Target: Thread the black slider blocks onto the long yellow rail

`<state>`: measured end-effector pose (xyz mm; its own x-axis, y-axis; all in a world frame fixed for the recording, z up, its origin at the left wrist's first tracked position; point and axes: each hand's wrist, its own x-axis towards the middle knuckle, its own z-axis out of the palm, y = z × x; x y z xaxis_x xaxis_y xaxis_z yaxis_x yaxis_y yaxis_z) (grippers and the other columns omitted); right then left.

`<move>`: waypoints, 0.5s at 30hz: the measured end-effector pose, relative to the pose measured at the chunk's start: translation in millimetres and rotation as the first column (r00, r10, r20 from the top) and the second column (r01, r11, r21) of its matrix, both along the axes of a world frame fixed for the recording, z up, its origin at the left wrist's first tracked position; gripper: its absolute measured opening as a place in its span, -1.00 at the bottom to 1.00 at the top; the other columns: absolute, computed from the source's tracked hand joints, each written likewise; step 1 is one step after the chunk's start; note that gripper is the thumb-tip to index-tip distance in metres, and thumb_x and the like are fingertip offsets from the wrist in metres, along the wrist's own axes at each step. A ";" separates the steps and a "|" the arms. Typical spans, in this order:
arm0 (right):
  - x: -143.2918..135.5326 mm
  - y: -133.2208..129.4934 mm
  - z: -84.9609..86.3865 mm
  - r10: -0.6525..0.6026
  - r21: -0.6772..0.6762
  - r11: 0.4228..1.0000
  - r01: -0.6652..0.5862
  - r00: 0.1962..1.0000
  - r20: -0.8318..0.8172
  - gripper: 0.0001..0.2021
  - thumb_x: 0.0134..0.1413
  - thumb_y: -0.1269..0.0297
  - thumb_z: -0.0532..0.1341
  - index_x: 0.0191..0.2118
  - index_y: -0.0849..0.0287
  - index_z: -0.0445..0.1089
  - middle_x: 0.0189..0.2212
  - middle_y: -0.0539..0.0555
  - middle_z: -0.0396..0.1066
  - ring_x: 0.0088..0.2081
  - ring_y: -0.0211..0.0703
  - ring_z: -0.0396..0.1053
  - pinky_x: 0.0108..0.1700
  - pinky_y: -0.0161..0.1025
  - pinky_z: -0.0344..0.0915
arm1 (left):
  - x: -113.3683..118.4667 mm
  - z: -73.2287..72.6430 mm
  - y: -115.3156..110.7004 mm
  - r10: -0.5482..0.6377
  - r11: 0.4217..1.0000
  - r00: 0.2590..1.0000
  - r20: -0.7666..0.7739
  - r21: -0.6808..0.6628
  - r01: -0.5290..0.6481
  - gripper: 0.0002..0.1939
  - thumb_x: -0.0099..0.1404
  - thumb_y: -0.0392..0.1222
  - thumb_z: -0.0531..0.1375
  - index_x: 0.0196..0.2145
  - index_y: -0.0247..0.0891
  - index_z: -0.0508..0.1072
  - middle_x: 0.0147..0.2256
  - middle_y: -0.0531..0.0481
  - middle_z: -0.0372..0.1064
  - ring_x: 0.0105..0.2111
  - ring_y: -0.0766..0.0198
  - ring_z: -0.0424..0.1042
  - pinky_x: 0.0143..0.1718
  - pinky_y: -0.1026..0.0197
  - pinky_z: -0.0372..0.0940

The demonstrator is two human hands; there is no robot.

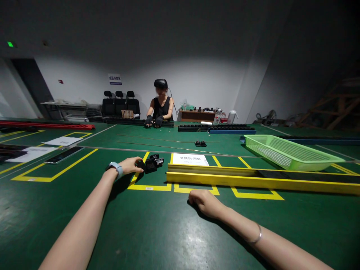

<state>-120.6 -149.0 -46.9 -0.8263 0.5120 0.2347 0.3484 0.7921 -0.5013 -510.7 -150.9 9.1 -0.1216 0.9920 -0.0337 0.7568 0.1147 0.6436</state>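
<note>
My left hand (132, 165), with a watch on its wrist, is just left of a small cluster of black plastic blocks (153, 163). Its thumb and fingers curve apart, and nothing shows between them. Right of the blocks, a long yellow rail (253, 181) with a dark channel lies across the table. In front of the rail's left part, my right hand (206, 203) rests on the green table (146, 228), its fingers curled into a loose fist. No object shows in it. A printed white sheet (191, 159) lies behind the rail's left end.
A light green basket (289, 153) stands behind the rail at right. Thin rods (168, 147) and small black parts (200, 143) lie farther back. A phone-like dark slab (64, 155) is at left. Across the table sits a person (162, 107) wearing black gloves.
</note>
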 end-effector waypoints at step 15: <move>1.0 0.8 -0.3 0.004 0.003 1.000 -0.004 1.000 0.005 -0.72 -0.16 0.64 0.01 -0.42 0.19 0.36 -0.46 0.00 0.41 -0.41 -0.28 0.31 -0.35 -0.42 0.14 | 87.9 -55.7 9.4 -0.215 0.969 0.581 0.785 0.244 0.029 -0.35 -0.08 -0.21 0.36 -0.02 -0.27 0.24 0.02 -0.24 0.29 0.03 0.09 0.30 0.10 0.01 0.13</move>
<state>-119.6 -148.2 -47.2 -0.8297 0.5077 0.2321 0.3473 0.7950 -0.4973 -422.8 -141.5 -46.6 -0.0145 0.9917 0.1276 -0.0807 -0.1284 0.9884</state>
